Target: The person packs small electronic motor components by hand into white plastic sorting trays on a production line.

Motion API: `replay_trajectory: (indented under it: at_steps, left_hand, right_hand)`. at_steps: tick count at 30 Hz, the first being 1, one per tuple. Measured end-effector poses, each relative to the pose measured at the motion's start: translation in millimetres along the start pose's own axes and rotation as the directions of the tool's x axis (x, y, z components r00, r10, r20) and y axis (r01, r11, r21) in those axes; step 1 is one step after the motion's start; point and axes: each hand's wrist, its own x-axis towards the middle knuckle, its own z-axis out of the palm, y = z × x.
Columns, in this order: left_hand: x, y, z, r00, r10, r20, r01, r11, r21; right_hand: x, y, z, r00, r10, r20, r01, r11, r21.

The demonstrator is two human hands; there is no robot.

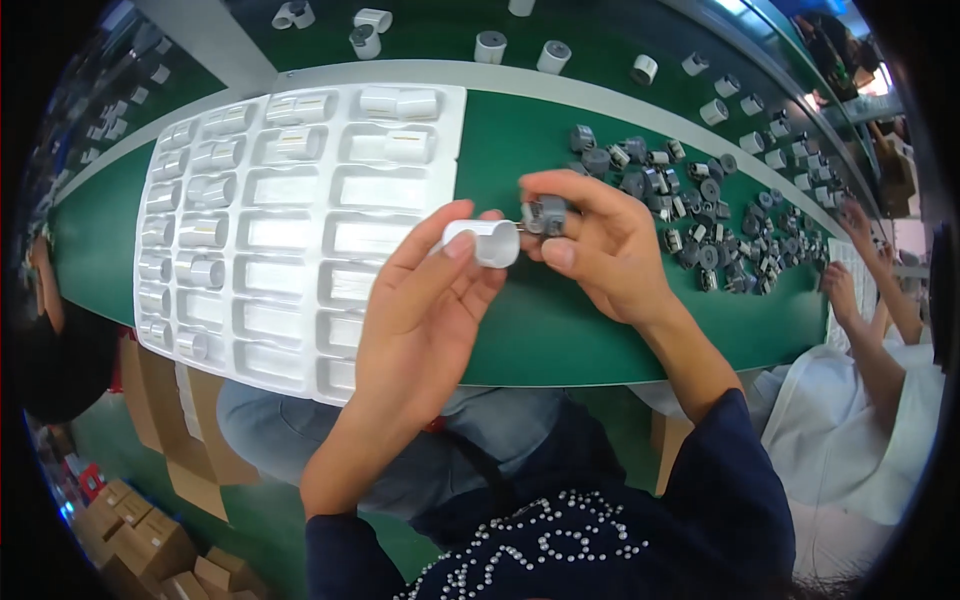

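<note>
My left hand (425,290) is closed round a white cylindrical housing (487,243), its open end turned to the right. In my right hand (610,245) a small grey motor-like part (546,214) is pinched between thumb and fingers, with a thin pin or shaft pointing at the housing. The two parts are almost end to end; whether they touch I cannot tell. To the left lies a white moulded tray (326,235), with white cylinders (205,230) in several of its pockets. A loose heap of grey parts (700,200) covers the green table right of my hands.
White cylinders (490,46) stand along the green conveyor-like strip (600,50) behind the pale rail. At the right, another person's hands (845,285) work near a second white tray (840,250). Cardboard boxes (150,540) sit on the floor at lower left.
</note>
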Motion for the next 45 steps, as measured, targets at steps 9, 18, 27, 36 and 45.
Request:
replay_trajectory:
  at_steps: [9,18,27,36,45]
  left_hand:
    - [-3,-9,5,0.999,0.031,-0.026,-0.030,0.998,0.047]
    - [-2,-7,9,0.996,0.086,0.036,-0.093,0.946,0.312]
    - [-6,-5,6,0.998,0.001,0.063,-0.033,0.862,0.506]
    - [-14,-9,21,0.980,0.105,0.170,-0.194,0.713,0.674]
    - [-6,-9,26,0.982,-0.054,0.183,-0.099,0.676,0.730]
  right_hand:
    - [-11,3,-6,0.888,-0.427,0.171,0.431,0.642,-0.634]
    - [-2,-7,-9,0.689,-0.545,0.478,0.651,0.177,-0.738]
    - [-11,-28,-23,0.864,-0.278,0.419,0.498,0.590,-0.636]
    - [-15,-10,-12,0.635,-0.591,0.498,0.710,0.192,-0.678]
    - [-19,-9,-5,0.533,-0.662,0.527,0.742,0.067,-0.667]
